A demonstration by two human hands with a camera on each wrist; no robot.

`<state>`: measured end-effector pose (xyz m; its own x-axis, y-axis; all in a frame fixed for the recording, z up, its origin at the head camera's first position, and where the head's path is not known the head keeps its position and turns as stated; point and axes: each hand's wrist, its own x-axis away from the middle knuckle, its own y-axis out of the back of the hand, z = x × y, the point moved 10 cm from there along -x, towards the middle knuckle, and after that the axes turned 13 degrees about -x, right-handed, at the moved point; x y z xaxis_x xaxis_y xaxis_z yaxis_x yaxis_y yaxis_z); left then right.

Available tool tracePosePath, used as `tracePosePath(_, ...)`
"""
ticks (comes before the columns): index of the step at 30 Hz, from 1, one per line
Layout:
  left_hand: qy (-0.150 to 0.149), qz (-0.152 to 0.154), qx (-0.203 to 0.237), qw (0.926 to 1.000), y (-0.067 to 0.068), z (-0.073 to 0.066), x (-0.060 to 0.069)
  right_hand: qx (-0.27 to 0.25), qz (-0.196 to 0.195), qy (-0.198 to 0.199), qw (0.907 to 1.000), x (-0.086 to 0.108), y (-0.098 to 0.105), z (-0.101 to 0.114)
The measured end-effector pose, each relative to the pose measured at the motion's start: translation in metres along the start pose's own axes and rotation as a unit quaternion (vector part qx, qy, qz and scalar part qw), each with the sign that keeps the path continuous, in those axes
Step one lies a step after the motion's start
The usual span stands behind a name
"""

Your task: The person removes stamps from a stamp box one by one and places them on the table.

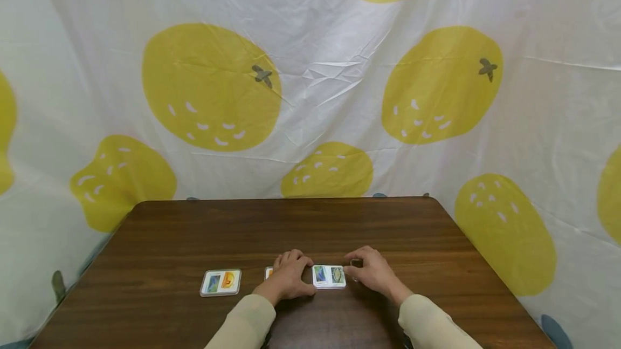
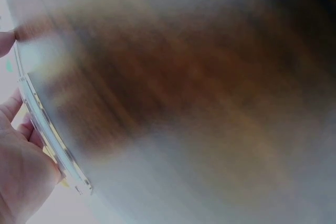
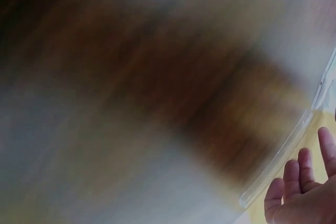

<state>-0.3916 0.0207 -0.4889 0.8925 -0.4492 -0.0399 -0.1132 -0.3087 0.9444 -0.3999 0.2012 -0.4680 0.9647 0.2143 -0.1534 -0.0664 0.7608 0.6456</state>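
Observation:
In the head view, a small stack of picture cards (image 1: 329, 277) lies on the table between both hands. My left hand (image 1: 290, 276) rests at its left side, thumb by the near corner and index finger by the far corner. At the stack's right edge are the fingertips of my right hand (image 1: 372, 272). A clear case (image 1: 356, 264) lies partly hidden under the right hand. Another card case (image 1: 268, 272) peeks out from behind the left hand. In the right wrist view the fingers (image 3: 292, 178) look loosely extended. The left wrist view shows a clear case edge (image 2: 55, 140) beside the hand.
A clear case with two picture cards (image 1: 220, 282) lies farther left on the brown wooden table (image 1: 291, 225). Behind the table hangs a white cloth (image 1: 330, 101) printed with yellow fruit.

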Motion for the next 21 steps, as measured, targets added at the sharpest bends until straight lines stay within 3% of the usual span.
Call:
tracePosePath(6, 0.003, 0.003, 0.003, 1.0, 0.0, -0.001, 0.001, 0.031, -0.015, -0.004, 0.9994, 0.0, -0.002, 0.002)
tracePosePath(21, 0.002, -0.001, 0.003, 1.0, 0.0, 0.0, 0.0, 0.05, -0.004, -0.027, 0.9984, 0.001, -0.013, 0.001)
